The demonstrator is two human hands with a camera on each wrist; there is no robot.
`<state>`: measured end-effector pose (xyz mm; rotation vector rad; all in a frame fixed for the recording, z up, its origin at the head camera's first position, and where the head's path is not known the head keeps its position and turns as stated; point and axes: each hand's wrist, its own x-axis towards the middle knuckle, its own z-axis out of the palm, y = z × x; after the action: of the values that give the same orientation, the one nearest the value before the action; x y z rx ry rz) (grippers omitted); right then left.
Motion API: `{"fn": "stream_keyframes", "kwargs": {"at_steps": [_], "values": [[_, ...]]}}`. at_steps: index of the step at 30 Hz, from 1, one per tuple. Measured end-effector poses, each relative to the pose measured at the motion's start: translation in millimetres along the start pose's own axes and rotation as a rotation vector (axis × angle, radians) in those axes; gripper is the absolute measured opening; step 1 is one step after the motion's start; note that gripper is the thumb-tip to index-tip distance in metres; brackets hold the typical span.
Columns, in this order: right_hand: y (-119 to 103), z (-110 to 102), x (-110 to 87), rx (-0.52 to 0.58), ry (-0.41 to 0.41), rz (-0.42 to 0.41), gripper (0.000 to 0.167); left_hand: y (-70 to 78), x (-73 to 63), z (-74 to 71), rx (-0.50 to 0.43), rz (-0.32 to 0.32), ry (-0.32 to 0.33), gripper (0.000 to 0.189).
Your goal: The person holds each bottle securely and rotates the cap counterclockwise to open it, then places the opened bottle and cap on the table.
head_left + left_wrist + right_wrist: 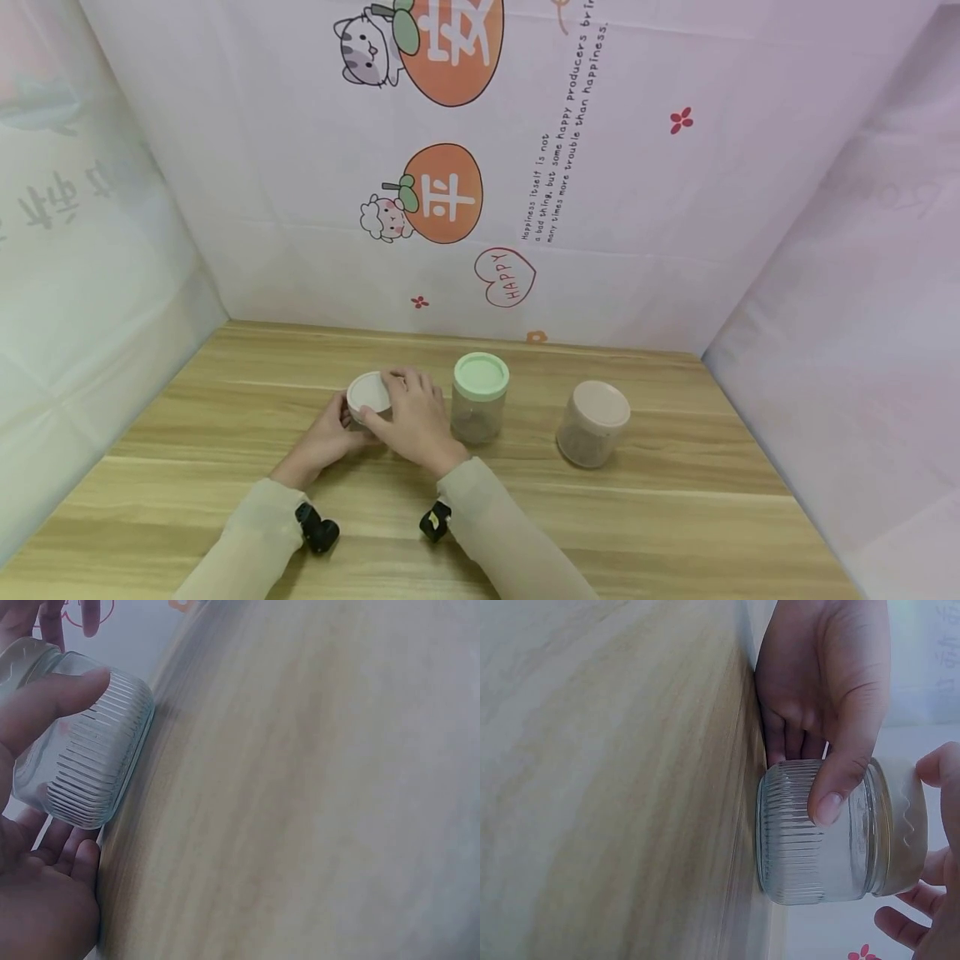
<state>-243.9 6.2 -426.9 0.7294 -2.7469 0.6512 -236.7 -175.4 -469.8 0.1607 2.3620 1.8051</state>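
A ribbed clear glass jar (802, 847) with a white lid (367, 390) stands on the table at the left of the head view. My left hand (327, 435) grips the jar low on its left side, its thumb lying across the ribbed glass in both wrist views. From above and the right, my right hand (418, 421) holds the lid by its rim, thumb on the near side and fingers on the far side. In the right wrist view, the right hand's fingertips (934, 766) are at the lid's edge.
Just right of my right hand stands a clear jar with a green lid (482, 375). Farther right is another clear jar with a pale pink lid (602, 404). Printed white cloth (615, 292) walls the wooden table (675, 517) at the back and both sides.
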Motion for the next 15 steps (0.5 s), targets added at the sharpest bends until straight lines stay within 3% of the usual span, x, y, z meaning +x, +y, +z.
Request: {"fn": "stream_keyframes", "kwargs": {"at_steps": [15], "values": [[4.8, 1.8, 3.7, 0.096, -0.063, -0.049, 0.06, 2.4, 0.0, -0.2, -0.02, -0.005, 0.006, 0.099]]}}
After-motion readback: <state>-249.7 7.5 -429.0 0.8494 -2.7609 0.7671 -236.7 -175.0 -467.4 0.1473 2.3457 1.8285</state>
